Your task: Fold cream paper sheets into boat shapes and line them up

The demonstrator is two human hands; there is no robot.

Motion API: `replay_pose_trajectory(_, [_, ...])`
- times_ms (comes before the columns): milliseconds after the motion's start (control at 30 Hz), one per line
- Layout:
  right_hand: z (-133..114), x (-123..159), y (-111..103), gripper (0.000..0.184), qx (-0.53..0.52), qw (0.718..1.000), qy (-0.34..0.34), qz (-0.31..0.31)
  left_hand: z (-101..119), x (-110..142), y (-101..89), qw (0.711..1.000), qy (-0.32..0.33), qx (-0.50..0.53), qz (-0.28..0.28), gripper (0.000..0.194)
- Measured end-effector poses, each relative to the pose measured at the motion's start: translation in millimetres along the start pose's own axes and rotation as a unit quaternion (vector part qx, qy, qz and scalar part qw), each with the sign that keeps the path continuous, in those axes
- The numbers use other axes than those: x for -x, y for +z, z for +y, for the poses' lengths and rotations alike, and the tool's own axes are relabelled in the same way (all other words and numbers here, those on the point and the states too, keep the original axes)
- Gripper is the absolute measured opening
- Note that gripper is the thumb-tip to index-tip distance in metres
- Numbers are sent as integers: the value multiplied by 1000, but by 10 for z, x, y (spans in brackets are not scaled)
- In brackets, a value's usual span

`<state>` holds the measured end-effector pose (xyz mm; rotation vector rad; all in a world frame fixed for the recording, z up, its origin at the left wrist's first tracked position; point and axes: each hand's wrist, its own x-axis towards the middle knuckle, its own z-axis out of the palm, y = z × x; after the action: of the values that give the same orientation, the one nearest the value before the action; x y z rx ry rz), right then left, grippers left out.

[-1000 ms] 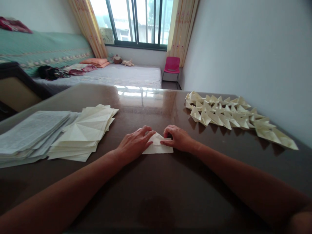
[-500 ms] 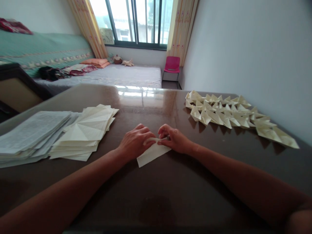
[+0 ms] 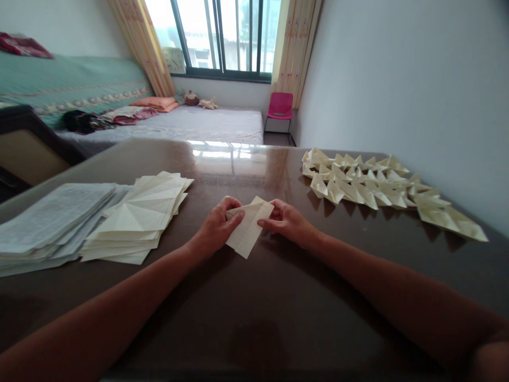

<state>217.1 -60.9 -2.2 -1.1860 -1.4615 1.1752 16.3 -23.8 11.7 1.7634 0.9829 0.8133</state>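
Between my hands is a folded sheet of cream paper (image 3: pixel 247 233), tilted, with its lower corner pointing toward me. My left hand (image 3: pixel 222 220) pinches its left edge, thumb on top and fingers behind. On the other side, my right hand (image 3: pixel 288 220) grips the right edge with the thumb in front and the fingers curled behind the paper. To the left lies a stack of creased cream sheets (image 3: pixel 135 212). Folded paper pieces (image 3: pixel 366 183) with pointed tips stand in rows at the right.
A pile of printed paper sheets (image 3: pixel 51 217) lies at the left of the shiny brown table (image 3: pixel 254 318). The wall (image 3: pixel 417 95) runs along the right side. Beyond the table are a bed (image 3: pixel 222 119), a pink chair (image 3: pixel 280 107) and a window. A dark-framed chair (image 3: pixel 35 143) stands at the left.
The folded paper has been lifted and turned, so its broad face now shows. Both hands have shifted from pressing along its upper fold to holding its left and right edges.
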Motion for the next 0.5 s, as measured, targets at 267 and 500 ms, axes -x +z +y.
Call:
replay_pose_trajectory(267, [45, 31, 44, 30, 31, 999, -34, -4, -117, -15, 63, 994, 67, -71, -41, 18])
replay_pose_trajectory(500, [-115, 53, -182, 18, 422, 878, -182, 134, -113, 2, 32, 950, 184, -249, 52, 37])
